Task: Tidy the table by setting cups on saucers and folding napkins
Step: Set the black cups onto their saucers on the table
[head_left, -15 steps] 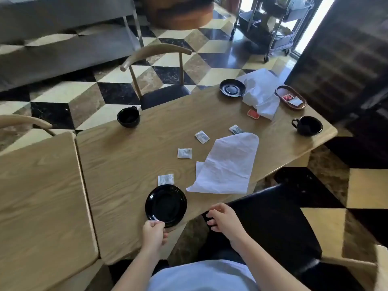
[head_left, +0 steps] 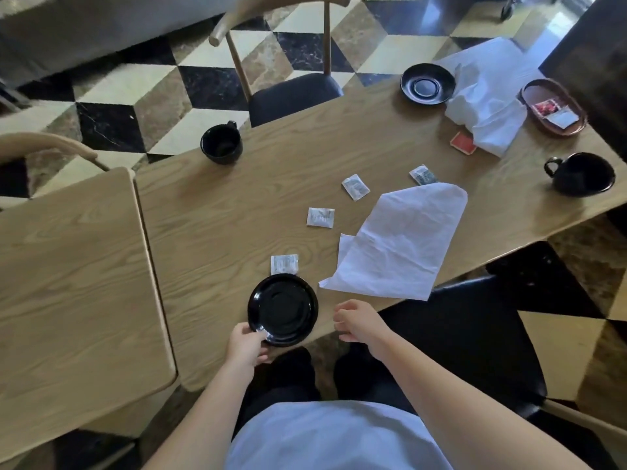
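Note:
A black saucer (head_left: 283,310) lies at the near edge of the wooden table (head_left: 258,198), and my left hand (head_left: 246,344) pinches its near rim. My right hand (head_left: 359,320) hovers just right of it with loosely curled fingers, holding nothing. A white napkin (head_left: 400,242) lies spread out to the right of the saucer. One black cup (head_left: 221,144) stands at the far left edge, another black cup (head_left: 582,174) at the right edge. A second black saucer (head_left: 427,83) sits far right beside a crumpled napkin (head_left: 485,93).
Several small white sachets (head_left: 320,217) lie scattered mid-table, with a red packet (head_left: 463,143) near the crumpled napkin. A brown oval tray (head_left: 553,106) holds packets at the far right. Chairs stand at the far side (head_left: 291,89) and near right (head_left: 475,334). A second table (head_left: 74,283) adjoins left.
The view has tilted downward and closer to the table. My right hand has risen slightly towards the table edge beside the saucer. My left hand still grips the saucer's rim.

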